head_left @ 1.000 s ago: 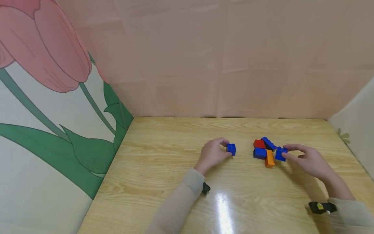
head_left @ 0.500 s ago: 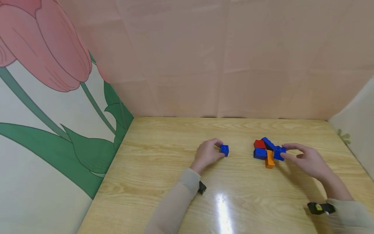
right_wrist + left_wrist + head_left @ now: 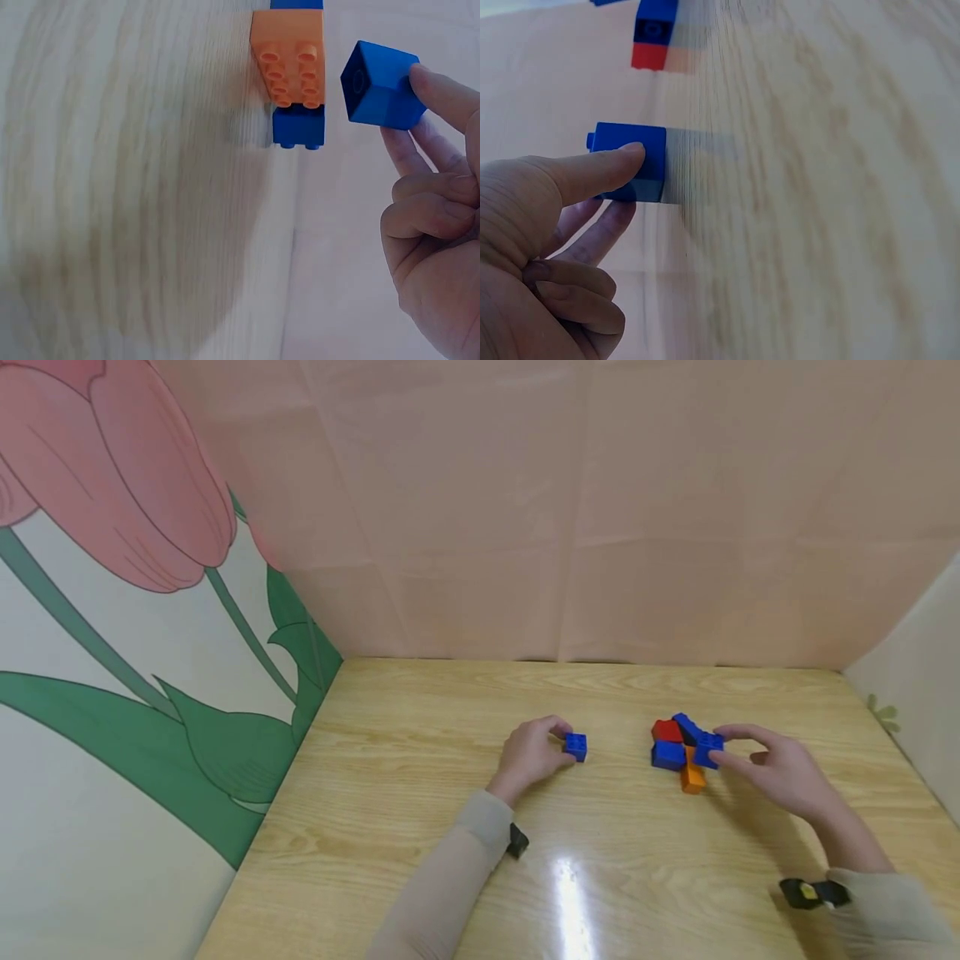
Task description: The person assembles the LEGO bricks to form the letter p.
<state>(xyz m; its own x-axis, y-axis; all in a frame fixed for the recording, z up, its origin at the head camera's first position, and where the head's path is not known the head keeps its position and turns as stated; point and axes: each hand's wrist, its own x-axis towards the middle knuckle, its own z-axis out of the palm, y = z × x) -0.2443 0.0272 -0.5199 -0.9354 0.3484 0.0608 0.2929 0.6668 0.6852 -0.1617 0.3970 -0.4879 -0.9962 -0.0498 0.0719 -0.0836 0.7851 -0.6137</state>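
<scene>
My left hand (image 3: 528, 756) pinches a small blue toy brick (image 3: 576, 746) between thumb and fingers, and in the left wrist view that brick (image 3: 641, 157) sits at the tabletop. To the right, my right hand (image 3: 783, 772) holds another blue brick (image 3: 707, 750). The right wrist view shows this second brick (image 3: 382, 86) raised, its hollow underside tilted toward the table. It overlaps the orange brick (image 3: 692, 779) in the head view. Beside it lie a red brick (image 3: 666, 731), a blue brick (image 3: 667, 755) and a longer blue brick (image 3: 686, 727), close together.
A wooden table (image 3: 420, 718) carries the bricks, with a pink cloth backdrop (image 3: 465, 527) along its far edge. Panels stand at both sides, the left one (image 3: 97, 610) printed with tulips. A bright light reflection lies on the near tabletop.
My left hand has drawn its blue brick left, away from the group, then stayed almost still. My right hand has carried its blue brick left, over the orange one.
</scene>
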